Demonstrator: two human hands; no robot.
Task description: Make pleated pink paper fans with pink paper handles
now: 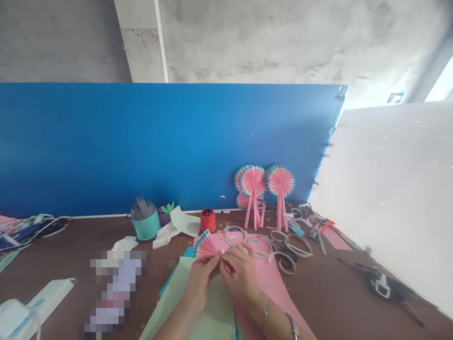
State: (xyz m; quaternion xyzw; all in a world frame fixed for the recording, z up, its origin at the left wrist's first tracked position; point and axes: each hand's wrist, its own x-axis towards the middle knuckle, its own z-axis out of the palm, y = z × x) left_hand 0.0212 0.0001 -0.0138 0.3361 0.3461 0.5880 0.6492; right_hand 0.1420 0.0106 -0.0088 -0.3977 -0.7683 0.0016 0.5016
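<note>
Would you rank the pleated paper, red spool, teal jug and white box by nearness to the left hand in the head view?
1. Pleated paper, held by the left hand.
2. Red spool, just behind.
3. Teal jug, back left.
4. White box, far left.

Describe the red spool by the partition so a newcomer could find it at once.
Start at the blue partition behind the brown table and follow its bottom edge to about the middle. The red spool stands there, between a curled pale paper sheet on its left and upright pink paper fans on its right. It is the only solid red, squat cylinder nearby.
</note>
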